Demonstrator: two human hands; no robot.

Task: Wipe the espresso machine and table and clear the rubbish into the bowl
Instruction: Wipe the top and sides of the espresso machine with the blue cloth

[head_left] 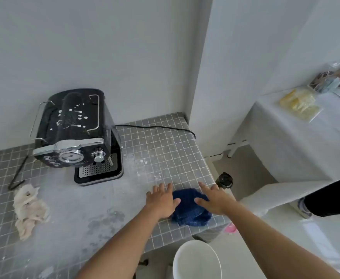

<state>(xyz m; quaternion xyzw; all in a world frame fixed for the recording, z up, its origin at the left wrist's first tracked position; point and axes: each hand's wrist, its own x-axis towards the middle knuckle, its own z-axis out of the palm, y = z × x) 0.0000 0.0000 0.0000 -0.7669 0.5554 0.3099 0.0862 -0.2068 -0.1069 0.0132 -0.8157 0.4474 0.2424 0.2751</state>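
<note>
A black and chrome espresso machine (74,135) stands at the back of the grey tiled table (161,150), its top spattered with white drops. White specks and smears dirty the tiles in front of it. A crumpled dark blue cloth (191,210) lies near the table's right front corner. My left hand (161,200) rests flat at the cloth's left edge, fingers spread. My right hand (215,198) lies flat on its right side, fingers apart. A crumpled pale tissue wad (28,208) lies on the left of the table. A white bowl (197,260) stands on the floor below the table's front edge.
A black power cord (157,127) runs from the machine across the back tiles. A bent black cable (18,174) lies left of the machine. A small dark object (224,180) sits past the right edge. A white-covered table (297,125) with packets stands right; another person's leg (330,196) shows there.
</note>
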